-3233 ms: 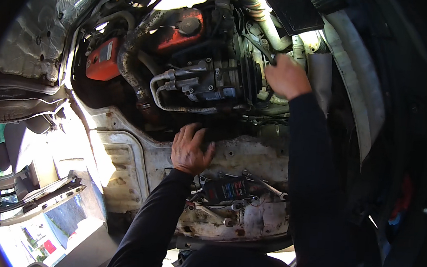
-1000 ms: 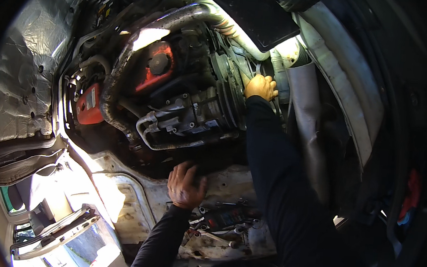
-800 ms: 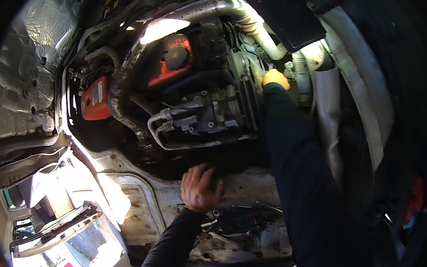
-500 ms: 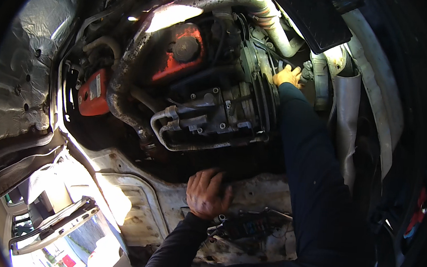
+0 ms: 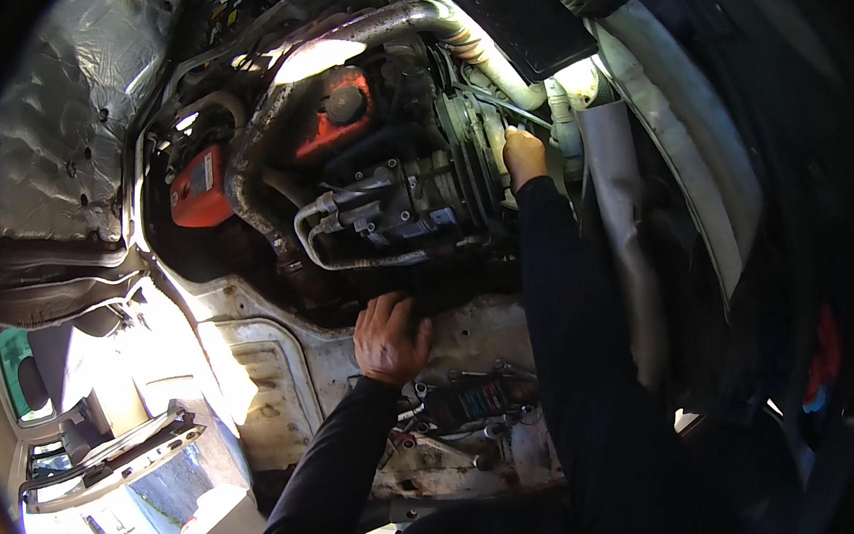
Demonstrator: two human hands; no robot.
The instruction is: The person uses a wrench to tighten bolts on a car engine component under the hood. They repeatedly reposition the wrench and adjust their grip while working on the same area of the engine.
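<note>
My right hand [image 5: 525, 158] is closed in a fist beside the belt pulleys [image 5: 465, 140] at the end of the engine. Whatever it grips, if anything, is hidden by the fingers. Just above it a thin shiny bar [image 5: 508, 106] slants across. My left hand [image 5: 391, 343] rests on the edge of the pale metal panel [image 5: 478, 321], fingers lying over it and thumb apart, holding nothing. Between the hands and the far side sits the engine, with a bolted grey metal unit [image 5: 397, 204] and a red cover with a dark round cap [image 5: 343, 103].
Several wrenches and sockets lie around a dark tool case [image 5: 477, 401] on the panel. A large metal pipe [image 5: 257, 133] arches over the engine, near a red box [image 5: 201, 187]. A grey duct [image 5: 615, 171] stands right of my right hand. Silvery insulation [image 5: 68, 108] lines the left.
The view has shifted, so the engine sits further left. My right hand has gone from partly spread fingers to a closed fist near the pulleys. My left hand stays at the panel's edge.
</note>
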